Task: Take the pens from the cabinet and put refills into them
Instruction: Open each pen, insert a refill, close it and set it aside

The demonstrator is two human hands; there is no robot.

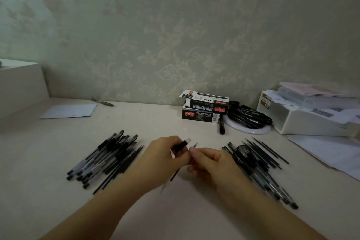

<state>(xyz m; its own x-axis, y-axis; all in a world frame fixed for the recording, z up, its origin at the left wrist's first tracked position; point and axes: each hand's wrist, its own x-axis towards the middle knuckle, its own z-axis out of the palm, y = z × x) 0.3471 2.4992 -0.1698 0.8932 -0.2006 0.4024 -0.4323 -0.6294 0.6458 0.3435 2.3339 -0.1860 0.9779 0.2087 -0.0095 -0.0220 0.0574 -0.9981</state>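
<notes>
Nearest, our left hand (167, 154) is closed around a pen (180, 146); our right hand (210, 163) pinches a thin refill (196, 144) just beside its open end. We judge we are mid-insertion; next comes lining up the tip and sliding it in. Pen piles (105, 160) flank us on the bench (155, 122). Farther back sit boxes (204, 109).

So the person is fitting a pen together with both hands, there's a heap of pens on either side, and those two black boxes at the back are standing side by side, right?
Nearly. The head view shows the two black boxes stacked one on top of the other, not side by side. The rest holds: both hands, left and right, work on a pen, with a heap of pens on either side.
</notes>
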